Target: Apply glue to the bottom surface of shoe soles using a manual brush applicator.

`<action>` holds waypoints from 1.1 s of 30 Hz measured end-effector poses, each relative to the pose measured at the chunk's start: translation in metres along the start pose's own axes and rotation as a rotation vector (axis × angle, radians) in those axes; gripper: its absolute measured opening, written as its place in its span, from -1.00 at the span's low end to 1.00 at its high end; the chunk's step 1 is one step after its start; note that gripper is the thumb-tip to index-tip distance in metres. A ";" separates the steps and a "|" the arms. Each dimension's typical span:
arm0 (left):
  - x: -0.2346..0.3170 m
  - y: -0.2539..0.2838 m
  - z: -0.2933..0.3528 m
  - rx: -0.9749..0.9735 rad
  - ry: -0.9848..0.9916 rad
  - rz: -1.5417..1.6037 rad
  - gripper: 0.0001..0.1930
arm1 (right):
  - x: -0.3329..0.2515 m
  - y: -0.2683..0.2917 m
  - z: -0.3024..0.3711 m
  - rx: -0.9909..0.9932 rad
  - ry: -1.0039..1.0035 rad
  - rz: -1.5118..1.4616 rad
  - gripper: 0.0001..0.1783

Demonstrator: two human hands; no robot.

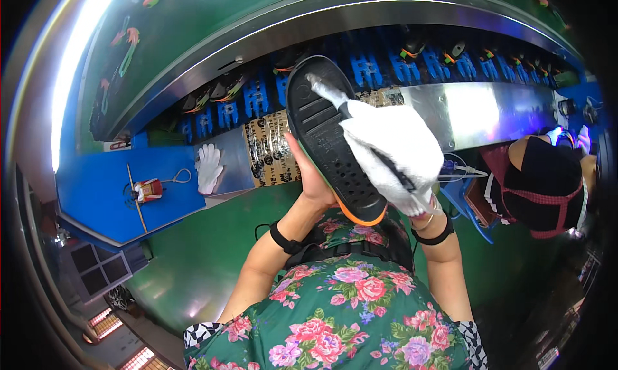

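My left hand point(312, 177) is bare and grips the edge of a black shoe sole point(312, 122), which is tilted up in front of me. The sole has grooves, small holes near its lower end and an orange rim there. White fabric, which looks like a glove, covers my right hand point(396, 151). That hand is closed around a brush point(331, 92), its dark handle showing partly between the folds. The brush's pale tip lies over the upper part of the sole; whether it touches is hard to tell. Most of my right fingers are hidden.
Beyond the sole runs a metal ledge point(418, 112), partly taped over. Behind it, blue holders point(257, 98) carry several shoes. At left, a white glove point(209, 167) lies beside a blue table point(96, 189) with a small red-and-yellow object. Another person point(541, 183) works at right.
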State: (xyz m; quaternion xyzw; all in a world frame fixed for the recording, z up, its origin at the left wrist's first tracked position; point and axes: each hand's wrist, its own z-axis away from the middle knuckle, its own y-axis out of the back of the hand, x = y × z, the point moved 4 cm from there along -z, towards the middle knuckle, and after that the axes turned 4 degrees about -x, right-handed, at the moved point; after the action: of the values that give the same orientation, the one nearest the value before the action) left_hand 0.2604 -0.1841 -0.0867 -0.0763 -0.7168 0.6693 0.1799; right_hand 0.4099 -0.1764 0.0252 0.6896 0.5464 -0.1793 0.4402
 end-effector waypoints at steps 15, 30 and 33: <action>-0.005 0.049 -0.001 0.356 0.001 -0.437 0.13 | 0.005 -0.017 0.018 0.026 0.042 -0.135 -0.56; 0.002 0.076 -0.011 0.200 0.204 0.136 0.20 | 0.016 -0.018 0.035 -0.008 -0.036 -0.238 -0.59; 0.003 0.064 -0.018 0.075 0.174 -0.336 0.32 | 0.010 -0.018 0.034 -0.001 0.060 -0.074 -0.59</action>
State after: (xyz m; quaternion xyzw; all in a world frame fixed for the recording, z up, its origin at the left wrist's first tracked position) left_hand 0.2556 -0.1600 -0.1483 -0.0064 -0.6759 0.6467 0.3534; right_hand 0.4053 -0.1969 -0.0081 0.6739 0.5845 -0.1746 0.4168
